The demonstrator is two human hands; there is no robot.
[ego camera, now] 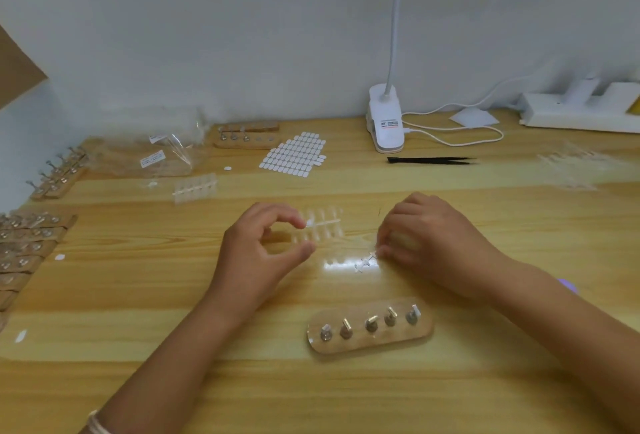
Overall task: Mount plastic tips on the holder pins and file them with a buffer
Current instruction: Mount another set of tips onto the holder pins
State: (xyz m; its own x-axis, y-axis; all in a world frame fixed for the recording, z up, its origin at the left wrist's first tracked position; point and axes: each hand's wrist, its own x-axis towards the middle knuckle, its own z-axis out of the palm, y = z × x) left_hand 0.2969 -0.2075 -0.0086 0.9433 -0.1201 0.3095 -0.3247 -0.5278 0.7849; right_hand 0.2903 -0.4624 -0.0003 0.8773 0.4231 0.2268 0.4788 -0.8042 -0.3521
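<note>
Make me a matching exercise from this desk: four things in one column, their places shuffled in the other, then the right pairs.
Things
1. wooden pin holder
2. black tweezers
3. strip of clear plastic tips
4. white clip lamp

Places
A. at the back, against the wall
B. pinched by the left hand
C. nearest the person, between the forearms
D. lying flat just right of the lamp's clip

Pairs: 1-C, 2-D, 3-B, 4-A

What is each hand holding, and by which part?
The left hand pinches the clear strip of tips at its left end; the right hand pinches a small clear plastic piece by its right end.
</note>
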